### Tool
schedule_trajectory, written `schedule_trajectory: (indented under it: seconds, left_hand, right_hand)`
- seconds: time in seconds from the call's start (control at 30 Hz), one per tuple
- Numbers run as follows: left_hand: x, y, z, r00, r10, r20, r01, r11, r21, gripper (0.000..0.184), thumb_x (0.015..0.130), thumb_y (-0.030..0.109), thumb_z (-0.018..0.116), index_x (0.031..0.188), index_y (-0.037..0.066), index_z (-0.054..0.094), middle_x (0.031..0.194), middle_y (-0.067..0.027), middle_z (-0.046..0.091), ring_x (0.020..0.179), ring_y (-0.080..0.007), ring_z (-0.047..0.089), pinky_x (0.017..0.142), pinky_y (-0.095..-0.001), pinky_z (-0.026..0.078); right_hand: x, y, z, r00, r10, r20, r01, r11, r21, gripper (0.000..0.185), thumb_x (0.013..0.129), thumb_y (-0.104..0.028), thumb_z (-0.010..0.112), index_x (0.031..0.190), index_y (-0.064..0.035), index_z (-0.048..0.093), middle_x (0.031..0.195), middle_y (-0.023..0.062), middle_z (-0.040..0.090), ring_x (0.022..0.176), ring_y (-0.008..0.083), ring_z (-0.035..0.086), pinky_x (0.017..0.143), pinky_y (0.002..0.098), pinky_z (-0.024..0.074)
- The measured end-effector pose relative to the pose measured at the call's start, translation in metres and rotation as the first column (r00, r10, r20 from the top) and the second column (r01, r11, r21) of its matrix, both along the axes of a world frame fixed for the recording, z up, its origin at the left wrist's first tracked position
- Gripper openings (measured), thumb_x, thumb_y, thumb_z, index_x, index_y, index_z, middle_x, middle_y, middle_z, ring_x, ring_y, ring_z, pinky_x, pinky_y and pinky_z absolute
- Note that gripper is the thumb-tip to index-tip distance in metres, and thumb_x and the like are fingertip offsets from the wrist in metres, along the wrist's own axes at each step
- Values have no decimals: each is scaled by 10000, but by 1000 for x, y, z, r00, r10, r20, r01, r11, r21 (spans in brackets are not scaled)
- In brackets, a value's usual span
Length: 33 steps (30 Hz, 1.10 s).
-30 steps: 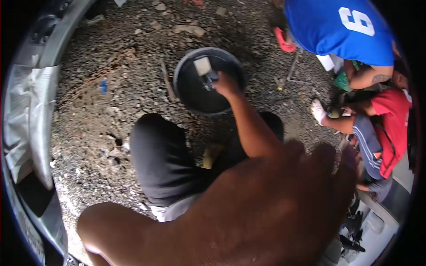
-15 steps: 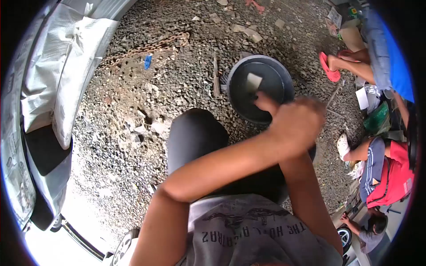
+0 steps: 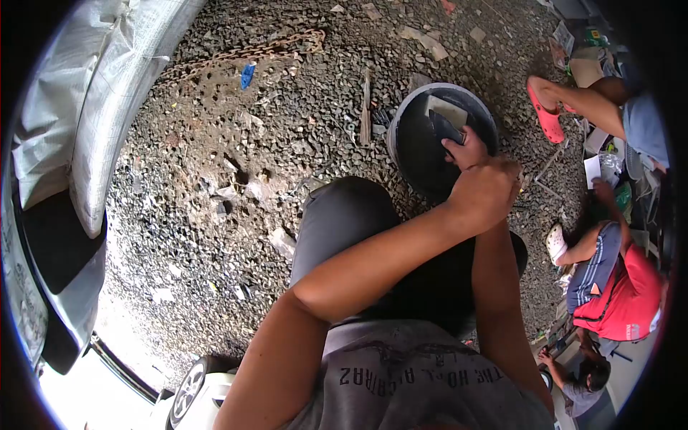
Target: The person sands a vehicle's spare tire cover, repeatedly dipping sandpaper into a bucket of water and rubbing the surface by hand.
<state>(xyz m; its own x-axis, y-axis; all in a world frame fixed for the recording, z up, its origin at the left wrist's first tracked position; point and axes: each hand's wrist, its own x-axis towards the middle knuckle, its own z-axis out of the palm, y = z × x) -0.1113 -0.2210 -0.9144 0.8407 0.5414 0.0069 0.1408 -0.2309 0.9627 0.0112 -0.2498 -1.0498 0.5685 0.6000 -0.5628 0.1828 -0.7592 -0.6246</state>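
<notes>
My right hand [image 3: 469, 148] reaches over the round black basin [image 3: 412, 166], closed around a flat dark object [image 3: 446, 129] with a pointed end; its exact kind is unclear. Beside that object, inside the basin, a pale rectangular piece [image 3: 449, 112] shows near the far wall. My left arm crosses in front of my body, and my left hand [image 3: 489, 188] is wrapped over my right wrist. Its fingertips are partly hidden on the far side.
Gravel surrounds the basin, with a wooden stick [image 3: 366, 107] at its left and a rusty chain [image 3: 251, 50] farther off. Silver sheeting [image 3: 118, 93] hangs at the left. Several people are at the right, one in red clogs [image 3: 546, 115], another in a red shirt [image 3: 631, 294].
My right hand has drawn back toward me and lifted, with the dark object now visible in it. My left hand, blurred before, is steadier at the right wrist. The view has shifted slightly.
</notes>
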Motion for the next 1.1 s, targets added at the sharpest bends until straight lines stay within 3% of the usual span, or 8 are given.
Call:
schedule_trajectory:
  seconds: [0.3, 0.4, 0.6, 0.67, 0.7, 0.77, 0.97, 1.1]
  left_hand:
    - [-11, 8, 0, 999, -33, 21, 32, 998, 52, 322, 893, 170, 637, 1172, 11, 637, 1142, -205, 652, 1065, -380, 636, 912, -462, 512]
    - [-18, 15, 8, 999, -39, 8, 39, 997, 61, 326, 894, 178, 642, 1179, 19, 638, 1166, -206, 644, 1098, -380, 622, 915, -460, 503]
    - [-22, 36, 1, 998, -49, -25, 51, 991, 121, 273, 940, 99, 597, 1192, 4, 647, 1150, -216, 663, 1088, -329, 652, 933, -369, 500]
    - [-26, 47, -11, 998, -56, 10, 54, 985, 161, 277, 978, 119, 578, 1212, -19, 632, 1185, -195, 668, 1116, -291, 637, 980, -348, 469]
    - [-27, 56, -19, 996, -82, 25, 77, 985, 155, 301, 971, 156, 586, 1219, -12, 625, 1170, -244, 645, 1090, -365, 633, 943, -388, 487]
    - [-30, 68, -27, 998, -44, -37, 44, 999, 7, 313, 980, 150, 583, 1228, -39, 615, 1186, -219, 652, 1097, -330, 633, 965, -369, 468]
    - [-42, 128, -104, 977, 118, -176, -38, 915, 401, 393, 938, 158, 626, 1268, -51, 582, 1272, -267, 564, 1172, -426, 535, 1024, -459, 413]
    - [-36, 135, -115, 846, 167, -507, 51, 921, 387, 592, 988, 338, 551, 1440, -18, 413, 1401, -336, 435, 1249, -511, 464, 1028, -521, 401]
  right_hand:
    - [-4, 5, -1, 905, 130, 405, -160, 986, 40, 567, 883, -111, 674, 1383, 9, 436, 1265, 180, 621, 1087, 309, 658, 923, 360, 507]
    - [4, -21, -21, 931, 181, 317, -323, 812, 485, 591, 926, -122, 591, 1471, -24, 383, 1401, 172, 535, 1264, 307, 534, 1041, 376, 431]
    - [-15, -16, -43, 817, 397, -418, 244, 419, 875, 697, 918, -355, 664, 1447, 20, 408, 1336, 121, 577, 1162, 187, 592, 982, 338, 467]
    - [-14, -4, -5, 950, 299, -91, -165, 727, 667, 572, 901, -310, 668, 1363, -10, 512, 1276, 131, 616, 1149, 218, 615, 960, 354, 485]
    - [-19, 6, 30, 959, 255, 125, -281, 915, 290, 476, 900, -261, 658, 1310, -36, 574, 1261, 147, 625, 1143, 250, 628, 940, 367, 500]
    - [-26, 12, 12, 990, 71, 124, -104, 953, 285, 275, 876, -66, 550, 1115, -72, 686, 1106, 250, 628, 1047, 417, 631, 870, 444, 512]
    - [-44, 9, 50, 959, 76, 274, -144, 961, 238, 290, 886, -67, 537, 1146, -65, 665, 1217, 231, 585, 1037, 420, 638, 876, 487, 519]
    - [-42, -1, 88, 939, 235, 252, -286, 939, 191, 318, 959, -147, 512, 1232, -3, 588, 1347, 305, 464, 1108, 461, 593, 887, 522, 517]
